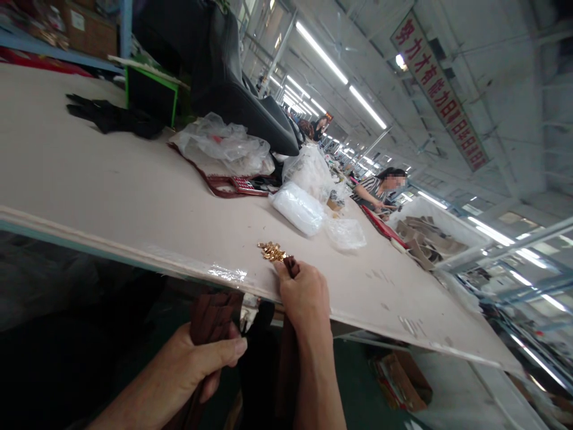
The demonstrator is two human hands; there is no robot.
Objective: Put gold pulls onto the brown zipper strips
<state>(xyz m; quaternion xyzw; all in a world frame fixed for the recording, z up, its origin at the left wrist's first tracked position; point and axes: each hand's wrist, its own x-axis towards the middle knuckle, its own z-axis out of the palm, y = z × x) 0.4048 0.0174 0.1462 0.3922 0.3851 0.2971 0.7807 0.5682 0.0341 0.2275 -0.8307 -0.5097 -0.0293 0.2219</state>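
My left hand point(206, 358) is closed round a bundle of dark brown strips point(215, 316), held below the table's front edge. Over that edge my right hand point(307, 292) pinches the end of one brown strip point(290, 266), whose length hangs down along the wrist. A small heap of gold-coloured metal pieces point(271, 251) lies on the table point(134, 197), right beside my right fingertips. Whether the fingers also hold one of those pieces is hidden.
Clear plastic bags point(298, 206) lie mid-table, near a red-framed calculator or phone point(250, 186). Black cloth point(111, 116) and a green-edged box point(152, 89) sit at the back left. A co-worker point(378, 188) is at the far right. Below the table stands a cardboard box point(403, 379).
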